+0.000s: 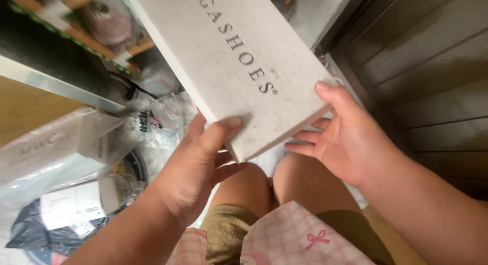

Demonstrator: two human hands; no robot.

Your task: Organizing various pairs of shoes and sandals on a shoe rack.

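White cardboard shoe box [239, 56], scuffed, grey lettering on its lid, held tilted above the person's bare knees. Left hand [195, 166] grips the near corner, thumb on the lid, fingers beneath. Right hand [345, 138] grips the right edge, thumb on top, fingers under. Clear plastic bags [66, 148] lie at left; grey panelled door [432, 67] at right.

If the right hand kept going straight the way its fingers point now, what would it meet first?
The right hand points leftward under the white shoebox, which its thumb already grips. Going on, its fingers would probably meet the left hand holding the box's near corner; depth is unclear.
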